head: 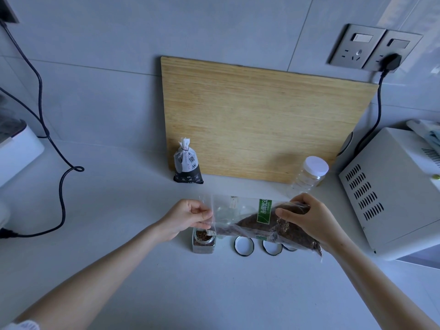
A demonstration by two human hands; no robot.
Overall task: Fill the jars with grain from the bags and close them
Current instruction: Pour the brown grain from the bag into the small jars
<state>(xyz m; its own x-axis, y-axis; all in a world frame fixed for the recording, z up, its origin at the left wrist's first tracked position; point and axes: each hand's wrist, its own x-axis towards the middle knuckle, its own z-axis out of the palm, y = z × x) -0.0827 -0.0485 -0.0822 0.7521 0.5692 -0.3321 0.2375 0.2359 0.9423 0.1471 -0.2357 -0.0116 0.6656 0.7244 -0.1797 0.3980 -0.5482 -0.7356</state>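
A clear plastic bag [247,222] of brown grain with a green label is held sideways above the counter. My left hand [188,217] pinches its open left end over a small glass jar [204,241] that has brown grain in it. My right hand [307,217] grips the full right end of the bag. Three round lids [244,245] with dark rims lie on the counter right of the jar, partly under the bag. A dark tied bag of grain [188,166] stands farther back. A tall clear jar with a white lid [309,177] stands at the back right.
A wooden cutting board [262,120] leans on the tiled wall behind. A white microwave [392,186] fills the right side, plugged into a wall socket [373,48]. A white appliance [16,148] and a looping black cable [62,182] lie at the left.
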